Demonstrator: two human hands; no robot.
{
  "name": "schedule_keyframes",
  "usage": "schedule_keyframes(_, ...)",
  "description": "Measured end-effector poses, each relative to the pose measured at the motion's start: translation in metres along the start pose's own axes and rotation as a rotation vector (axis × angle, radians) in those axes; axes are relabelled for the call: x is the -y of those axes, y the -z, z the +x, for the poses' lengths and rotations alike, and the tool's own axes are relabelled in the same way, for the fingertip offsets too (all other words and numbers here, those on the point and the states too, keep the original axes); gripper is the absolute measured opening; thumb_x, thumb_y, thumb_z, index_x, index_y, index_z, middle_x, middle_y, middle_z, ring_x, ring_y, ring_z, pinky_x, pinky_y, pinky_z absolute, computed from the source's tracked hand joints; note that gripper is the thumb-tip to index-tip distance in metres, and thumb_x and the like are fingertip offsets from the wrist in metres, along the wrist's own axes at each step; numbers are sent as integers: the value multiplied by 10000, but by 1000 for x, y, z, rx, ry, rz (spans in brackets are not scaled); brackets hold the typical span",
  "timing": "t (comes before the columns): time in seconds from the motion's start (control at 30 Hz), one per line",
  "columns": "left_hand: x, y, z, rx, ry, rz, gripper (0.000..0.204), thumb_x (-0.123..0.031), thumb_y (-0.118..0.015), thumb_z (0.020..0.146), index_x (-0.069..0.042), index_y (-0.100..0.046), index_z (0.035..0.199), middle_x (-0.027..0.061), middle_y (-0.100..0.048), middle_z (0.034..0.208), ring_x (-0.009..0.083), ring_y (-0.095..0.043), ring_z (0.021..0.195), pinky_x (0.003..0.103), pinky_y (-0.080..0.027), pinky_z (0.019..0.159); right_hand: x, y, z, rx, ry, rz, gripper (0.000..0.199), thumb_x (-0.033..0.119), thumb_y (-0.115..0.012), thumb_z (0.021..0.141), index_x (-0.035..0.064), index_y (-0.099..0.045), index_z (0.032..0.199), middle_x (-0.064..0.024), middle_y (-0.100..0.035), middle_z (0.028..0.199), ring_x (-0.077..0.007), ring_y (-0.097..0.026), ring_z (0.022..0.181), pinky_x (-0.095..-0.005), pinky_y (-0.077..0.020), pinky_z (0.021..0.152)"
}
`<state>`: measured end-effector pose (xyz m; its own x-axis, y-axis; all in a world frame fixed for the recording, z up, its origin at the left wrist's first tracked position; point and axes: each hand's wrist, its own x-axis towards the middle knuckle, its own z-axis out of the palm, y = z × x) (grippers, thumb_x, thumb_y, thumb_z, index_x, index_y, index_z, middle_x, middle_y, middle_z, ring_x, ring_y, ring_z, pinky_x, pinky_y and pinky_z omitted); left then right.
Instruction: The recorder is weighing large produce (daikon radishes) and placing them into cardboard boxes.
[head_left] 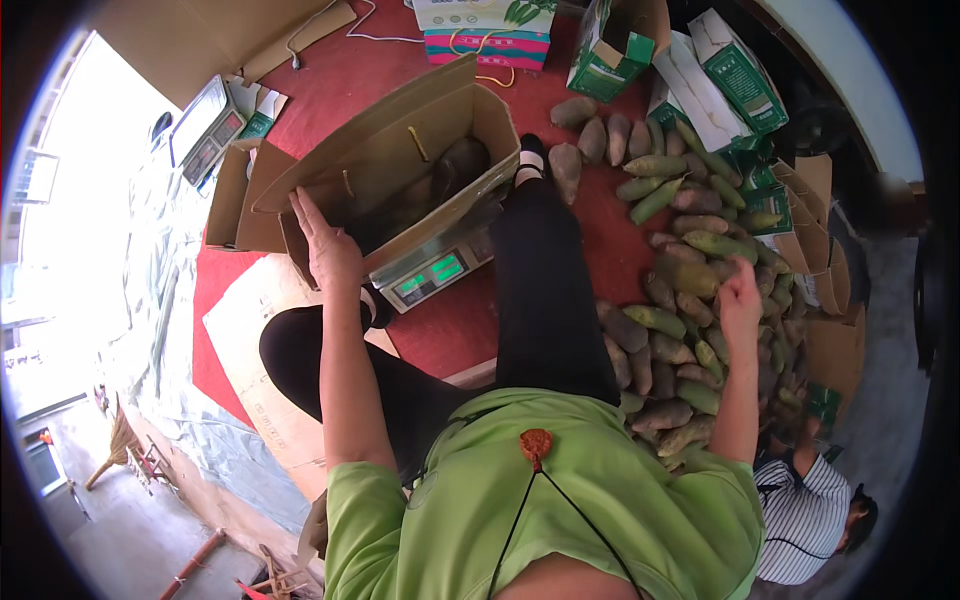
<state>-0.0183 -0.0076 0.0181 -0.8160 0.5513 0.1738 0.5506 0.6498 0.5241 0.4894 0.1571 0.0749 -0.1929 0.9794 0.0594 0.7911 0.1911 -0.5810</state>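
Note:
My left hand (332, 245) lies against the left end of a tall cardboard box (385, 140), its fingers stretched out along the board. The box stands open on a digital scale (432, 278) with a lit green display. Several dark, long radishes (462, 160) lie inside, partly in shadow. On the right, my right hand (740, 295) is over a pile of green and purplish radishes (662, 320). Its fingers are curled at the end of a larger olive-green radish (688, 276), which they appear to grip; the fingertips are partly hidden.
A second scale (208, 130) and a smaller open carton (232, 200) stand at the left. Green boxes (735, 75) are stacked far right, and a pink box (485, 48) is at the back. Another person (815, 515) in stripes is at lower right. My legs flank the scale.

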Motion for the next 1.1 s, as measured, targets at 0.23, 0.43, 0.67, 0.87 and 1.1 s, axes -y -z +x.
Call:
schedule_keyframes(0.23, 0, 5, 0, 53, 47, -29, 823, 70, -447, 767, -177, -47, 1443, 36, -70, 1513, 342, -522, 1100, 407, -495, 762, 192, 7, 79, 99, 425, 401, 342, -22, -467, 797, 21, -504, 1135, 20, -459, 630, -46, -421, 600, -197, -356, 572)
schedule_keyframes(0.43, -5, 11, 0, 80, 81, -15, 819, 68, -439, 761, -169, -51, 1442, 35, -66, 1513, 348, -532, 1080, 424, -496, 747, 294, -68, 120, 224, 671, 469, 320, 19, -486, 770, 14, -520, 1088, 14, -527, 646, -50, -475, 607, -209, -380, 546)
schedule_keyframes(0.67, -3, 3, -2, 42, 7, -34, 821, 68, -431, 753, -180, -61, 1443, 27, -85, 1511, 354, -536, 1068, 429, -490, 751, 319, -184, 110, 314, 683, 258, 365, 146, -539, 800, 74, -495, 1155, -99, -648, 797, -253, -624, 749, -372, -463, 646)
schedule_keyframes(0.87, 8, 1, -3, -5, -14, -21, 810, 57, -439, 757, -172, -75, 1443, 72, -113, 1504, 343, -449, 1190, 419, -458, 853, 233, -178, 118, 436, 435, 284, 381, 164, -581, 814, 79, -500, 1177, -124, -640, 990, -220, -626, 851, -319, -476, 747)
schedule_keyframes(1.1, 32, -18, 12, -98, -285, -9, 765, 82, -446, 713, -15, -153, 1412, 216, -173, 1456, 340, -172, 1354, 379, -208, 1099, 15, -121, 99, 320, 55, 316, 312, 183, -597, 796, 43, -577, 1074, -153, -644, 935, -264, -617, 866, -349, -475, 764)
